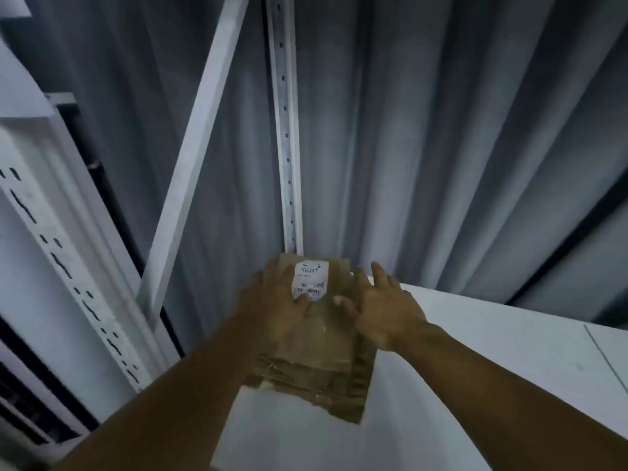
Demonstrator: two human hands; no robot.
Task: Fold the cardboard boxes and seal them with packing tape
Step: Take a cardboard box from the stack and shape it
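The cardboard box (316,338) lies between the two hands on a white table (492,351), a white label (311,278) on the top face just beyond both thumbs. Layered corrugated edges show on its near side, below the wrists.

The left hand (272,307) rests along the box's left top edge, fingers extended, thumb pressing beside the label. The right hand (387,311) is spread wide, only its thumb seeming to meet the cardboard; it grips nothing.

The main risk is probably a slip off the table: the box's near left corner sits right at the table's left edge, under the left forearm, so a push from the right hand could tip it over that side. With one hand not gripping, the loose layers could also splay or slide apart.

Free surface lies to the right of the right hand and back toward the person. Beyond the fingertips hangs a grey curtain (441,164) with a perforated upright (287,130). Left of the left hand stand a slanted brace (193,147) and a shelving frame (51,232), leaving little room there.
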